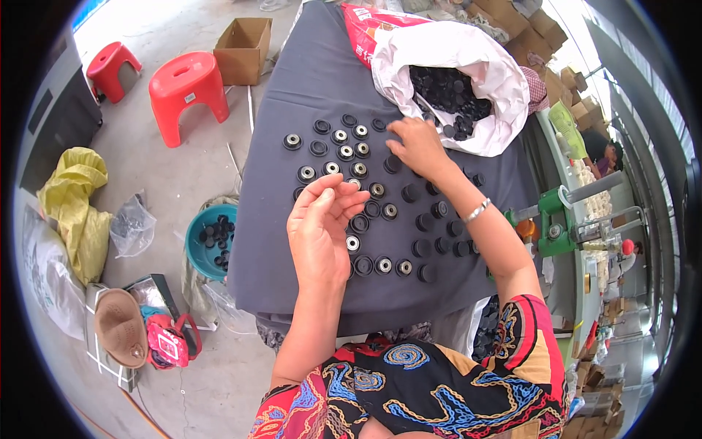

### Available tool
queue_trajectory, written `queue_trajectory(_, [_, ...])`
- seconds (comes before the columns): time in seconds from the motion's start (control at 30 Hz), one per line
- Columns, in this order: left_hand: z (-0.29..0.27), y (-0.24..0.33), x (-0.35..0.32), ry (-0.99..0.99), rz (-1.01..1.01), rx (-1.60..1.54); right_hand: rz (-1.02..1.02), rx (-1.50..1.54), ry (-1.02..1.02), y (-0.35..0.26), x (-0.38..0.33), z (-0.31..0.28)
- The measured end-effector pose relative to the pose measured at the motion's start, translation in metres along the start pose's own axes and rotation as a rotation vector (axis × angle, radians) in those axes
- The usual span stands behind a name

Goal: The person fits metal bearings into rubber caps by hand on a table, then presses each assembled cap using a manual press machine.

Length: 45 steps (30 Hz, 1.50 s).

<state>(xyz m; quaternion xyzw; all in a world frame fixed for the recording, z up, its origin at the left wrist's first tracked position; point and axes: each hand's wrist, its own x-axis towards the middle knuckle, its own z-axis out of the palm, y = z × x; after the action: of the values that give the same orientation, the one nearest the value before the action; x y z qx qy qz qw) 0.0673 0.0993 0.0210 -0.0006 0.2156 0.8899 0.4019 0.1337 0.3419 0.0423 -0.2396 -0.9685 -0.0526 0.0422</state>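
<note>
On the grey-covered table [281,102], flanged black pieces [383,265] are set out in loose rows, left of the white sack [446,40] and on its near side; in many, a bright silvery ring with a dark hole is seen at the centre, while others are left as plain black rings [318,148]. Matte black caps [428,273], round and stubby, are scattered on the sack's near side, and black discs [457,95] are heaped inside it. The right hand [418,148] is placed just beside the sack, its fingertips pointed leftward; whether its grip is closed on anything cannot be told. The left hand [322,234] is raised farther from the sack, fingers half curled; its grip cannot be judged either.
</note>
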Motion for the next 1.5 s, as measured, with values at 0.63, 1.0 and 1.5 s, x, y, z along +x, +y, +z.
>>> queue_trajectory(0.63, [-0.003, -0.002, 0.003, 0.009, 0.002, 0.007, 0.002, 0.128, 0.092, 0.007, 0.032, 0.040])
queue_trajectory(1.0, [0.001, -0.006, 0.004, 0.004, 0.001, 0.015, -0.141, -0.205, -0.111, 0.007, 0.031, 0.031])
queue_trajectory(1.5, [-0.003, 0.008, 0.001, 0.023, 0.048, -0.023, -0.287, 0.080, -0.010, -0.033, -0.063, -0.006])
